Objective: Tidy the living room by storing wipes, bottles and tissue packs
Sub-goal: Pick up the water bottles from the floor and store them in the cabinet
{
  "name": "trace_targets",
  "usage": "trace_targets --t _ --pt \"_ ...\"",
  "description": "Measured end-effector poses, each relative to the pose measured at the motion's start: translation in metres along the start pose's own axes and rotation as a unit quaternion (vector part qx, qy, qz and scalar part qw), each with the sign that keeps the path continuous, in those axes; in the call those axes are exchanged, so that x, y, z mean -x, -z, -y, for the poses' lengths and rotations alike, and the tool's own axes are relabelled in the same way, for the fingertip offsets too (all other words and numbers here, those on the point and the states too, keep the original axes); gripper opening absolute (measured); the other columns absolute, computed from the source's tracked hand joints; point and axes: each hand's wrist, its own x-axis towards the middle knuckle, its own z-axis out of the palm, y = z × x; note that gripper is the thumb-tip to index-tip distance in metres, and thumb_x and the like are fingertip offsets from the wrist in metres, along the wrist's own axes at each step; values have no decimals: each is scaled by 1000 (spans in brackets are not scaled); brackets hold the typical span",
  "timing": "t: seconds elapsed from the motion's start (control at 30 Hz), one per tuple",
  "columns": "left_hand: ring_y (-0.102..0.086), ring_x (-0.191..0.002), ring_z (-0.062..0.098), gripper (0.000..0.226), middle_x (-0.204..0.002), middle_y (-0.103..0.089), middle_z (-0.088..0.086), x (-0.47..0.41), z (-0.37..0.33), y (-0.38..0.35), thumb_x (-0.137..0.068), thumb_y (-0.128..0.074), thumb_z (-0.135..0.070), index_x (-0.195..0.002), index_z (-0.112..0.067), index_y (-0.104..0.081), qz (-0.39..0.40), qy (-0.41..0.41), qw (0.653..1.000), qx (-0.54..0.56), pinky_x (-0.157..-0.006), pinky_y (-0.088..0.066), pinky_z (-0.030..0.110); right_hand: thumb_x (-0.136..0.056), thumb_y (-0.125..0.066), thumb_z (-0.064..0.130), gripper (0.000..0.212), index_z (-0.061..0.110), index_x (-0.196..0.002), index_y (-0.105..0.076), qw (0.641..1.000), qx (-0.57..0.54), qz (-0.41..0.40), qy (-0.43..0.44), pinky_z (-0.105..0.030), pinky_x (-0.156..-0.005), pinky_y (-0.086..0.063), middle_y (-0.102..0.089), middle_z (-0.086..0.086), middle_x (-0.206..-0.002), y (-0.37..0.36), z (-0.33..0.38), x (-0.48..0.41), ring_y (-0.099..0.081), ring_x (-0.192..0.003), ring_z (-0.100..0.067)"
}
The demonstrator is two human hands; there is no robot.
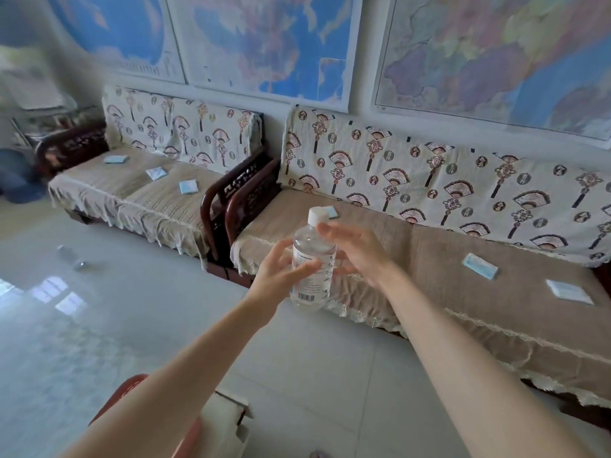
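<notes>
Far left on the floor lies a blurred clear object [71, 257], possibly another bottle; it is too smeared for you to be sure. Beyond it, three small packs [156, 173] sit spread over the seat of the left sofa [99, 193].

In the middle, your left hand [284, 269] holds the bottle [310, 289] in the air, in front of the near left corner of the right sofa [429, 292]. Your thumb is curled across the front of the label and your fingers wrap round the far side, so the grip is closed on the body. The bottle stands almost upright, its long axis vertical, the white cap [318, 215] on top and the barcode low on the label.

Just right of it is your right hand [353, 252], with the fingers loosely extended and a little apart, pointing left at the neck just under the cap. It grips nothing. Whether a fingertip touches the plastic cannot be told. The bottle lies directly left of those fingers, so a hand-over, if you mean one, looks like a short closing move at the neck.

Further right, two flat packs [479, 266] rest on the right sofa's seat, well apart from both hands, and a third peeps out behind the cap.
</notes>
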Motion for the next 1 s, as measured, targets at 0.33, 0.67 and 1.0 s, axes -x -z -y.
trace_targets --t 0.33,0.67,1.0 --pt "-71 -96 17 61 -108 -72 7 -152 -28 91 -68 -75 -35 -123 -29 -51 -142 -7 990 7 -77 -56 36 -60 -74 61 48 34 -100 -73 991 -18 132 -23 -31 -60 -58 -75 4 -99 -30 26 -224 -73 -88 -18" --pt "-66 -108 27 66 -120 -66 15 -268 -49 238 -77 -74 -24 -134 -17 -42 -276 -1 960 37 -95 -50 54 -58 -73 66 66 27 -111 -71 966 9 259 -8 -42 -75 -60 -74 2 -107 -139 47 -430 -70 -98 -21" --pt "-63 -110 36 54 -121 -62 23 -314 -77 392 -79 -72 -21 -127 -22 -47 -428 -9 902 59 -94 -46 64 -64 -65 65 69 25 -121 -65 908 59 415 28 -30 -67 -58 -72 3 -111 -289 90 -576 -71 -93 -17"
